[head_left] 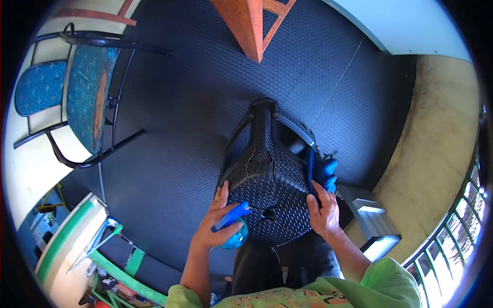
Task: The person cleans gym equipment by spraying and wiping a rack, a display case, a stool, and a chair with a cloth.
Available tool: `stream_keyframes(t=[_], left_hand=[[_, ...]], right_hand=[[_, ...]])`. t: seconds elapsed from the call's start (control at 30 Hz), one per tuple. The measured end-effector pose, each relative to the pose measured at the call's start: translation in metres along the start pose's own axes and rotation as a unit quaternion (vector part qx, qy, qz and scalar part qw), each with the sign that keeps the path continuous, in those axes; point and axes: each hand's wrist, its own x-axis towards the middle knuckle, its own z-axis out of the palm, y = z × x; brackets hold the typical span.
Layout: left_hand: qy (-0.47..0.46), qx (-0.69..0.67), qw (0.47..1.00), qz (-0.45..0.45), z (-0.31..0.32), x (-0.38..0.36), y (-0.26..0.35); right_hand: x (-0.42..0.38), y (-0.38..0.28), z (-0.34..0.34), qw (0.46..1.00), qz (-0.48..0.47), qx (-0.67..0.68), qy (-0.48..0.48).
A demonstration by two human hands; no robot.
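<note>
A black plastic stool (287, 195) with a raised diamond-pattern top stands tilted in front of my legs. Its top has a dark hole near my body, and crack-like lines run along the ridge. My left hand (213, 228) is wrapped round a spray bottle (236, 237) with a blue trigger head and a clear teal body; its fingertips also reach the stool's left edge. On the opposite side, my right hand (324, 214) grips the stool's right edge, thumb on top. Just beyond those fingers is a bright blue, lumpy item (324, 172), partly hidden, perhaps a glove.
Black textured matting (179, 102) covers the floor. A blue-cushioned metal chair (87, 97) lies at the left. A wooden piece of furniture (246, 31) juts in from the top. To the right are a grey metal step (372, 220) and a low tan wall (431, 133).
</note>
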Motion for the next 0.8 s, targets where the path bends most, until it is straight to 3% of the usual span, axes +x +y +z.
stream_keyframes(t=[0.13, 0.17, 0.2, 0.27, 0.33, 0.37, 0.43, 0.47, 0.5, 0.6, 0.67, 0.73, 0.77, 0.8], left_hand=[[0.008, 0.023, 0.999, -0.027, 0.002, 0.01, 0.006], [0.018, 0.025, 0.999, -0.036, 0.002, 0.015, 0.006], [0.026, 0.028, 0.998, -0.044, 0.003, 0.019, 0.007], [0.029, 0.024, 0.999, -0.039, 0.004, 0.02, 0.019], [0.08, 0.057, 0.995, -0.022, 0.008, 0.012, 0.031], [0.092, 0.141, 0.986, 0.004, 0.014, 0.009, 0.047], [0.081, 0.122, 0.989, -0.003, 0.024, 0.006, 0.055], [0.072, 0.105, 0.992, -0.013, 0.028, 0.007, 0.06], [0.064, 0.171, 0.983, -0.03, 0.034, 0.009, 0.066], [0.087, 0.228, 0.969, 0.032, 0.048, 0.023, 0.08], [0.097, 0.238, 0.966, 0.032, 0.06, 0.026, 0.076], [0.081, 0.256, 0.963, -0.003, 0.069, 0.027, 0.076], [0.081, 0.258, 0.963, -0.007, 0.07, 0.027, 0.078], [0.081, 0.242, 0.966, -0.045, 0.071, 0.028, 0.081]], right_hand=[[0.046, -0.052, -0.001, 0.994, -0.056, 0.011, -0.097], [0.064, -0.056, 0.019, 0.98, -0.191, -0.033, -0.052], [0.084, -0.072, 0.029, 0.972, -0.229, -0.003, -0.057], [0.112, -0.085, 0.043, 0.971, -0.212, 0.042, -0.104], [0.111, -0.068, 0.048, 0.956, -0.282, 0.063, -0.052], [0.101, -0.061, 0.042, 0.957, -0.278, 0.061, -0.049], [0.066, -0.038, 0.018, 0.982, -0.186, -0.001, 0.013], [0.047, -0.024, 0.007, 0.996, -0.071, -0.051, 0.013], [0.029, -0.002, -0.001, 0.997, -0.019, -0.063, 0.035], [-0.001, 0.02, -0.013, 0.995, 0.063, 0.022, 0.067], [0.009, 0.004, -0.027, 0.998, 0.008, -0.056, -0.022], [0.045, -0.022, -0.027, 0.983, -0.16, -0.069, -0.055], [0.065, -0.035, -0.024, 0.969, -0.188, -0.076, -0.142], [0.087, -0.038, -0.002, 0.951, -0.292, -0.032, -0.096]])
